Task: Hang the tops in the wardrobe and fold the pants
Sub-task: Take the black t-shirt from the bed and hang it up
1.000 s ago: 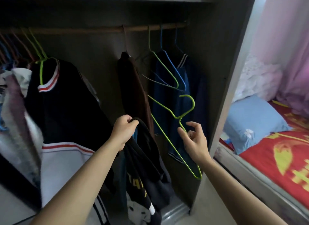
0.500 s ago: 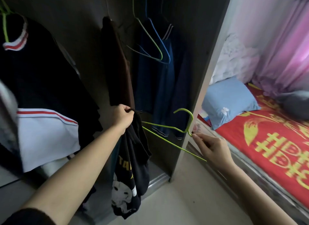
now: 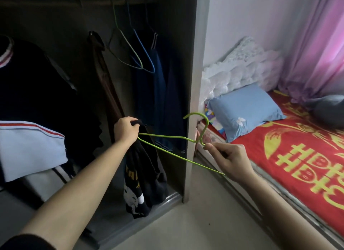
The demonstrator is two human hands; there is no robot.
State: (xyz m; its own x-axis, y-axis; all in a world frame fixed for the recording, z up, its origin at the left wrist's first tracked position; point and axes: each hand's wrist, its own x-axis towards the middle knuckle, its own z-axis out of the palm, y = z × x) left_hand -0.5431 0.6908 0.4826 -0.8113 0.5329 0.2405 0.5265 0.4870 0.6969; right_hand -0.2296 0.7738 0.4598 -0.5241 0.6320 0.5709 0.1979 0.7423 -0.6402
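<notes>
My left hand (image 3: 127, 130) grips the top of a black printed top (image 3: 144, 177), which hangs down in front of the open wardrobe (image 3: 191, 93). My right hand (image 3: 230, 160) pinches a green wire hanger (image 3: 168, 151) just below its hook. The hanger lies almost flat between my hands, and its far corner touches the top beside my left hand. Two empty hangers, green (image 3: 128, 50) and blue (image 3: 144, 50), hang from the rail above.
A dark and white striped jacket (image 3: 31, 108), a brown garment (image 3: 104, 76) and navy tops (image 3: 162, 93) hang inside the wardrobe. To the right is a bed (image 3: 297, 156) with a red cover, a blue pillow (image 3: 243, 108) and pink curtains (image 3: 320, 45). Pale floor (image 3: 204, 221) lies below.
My right hand took the green hanger off the rail side and brought it down, tipping it flat toward the black top. The view dropped and swung right.
</notes>
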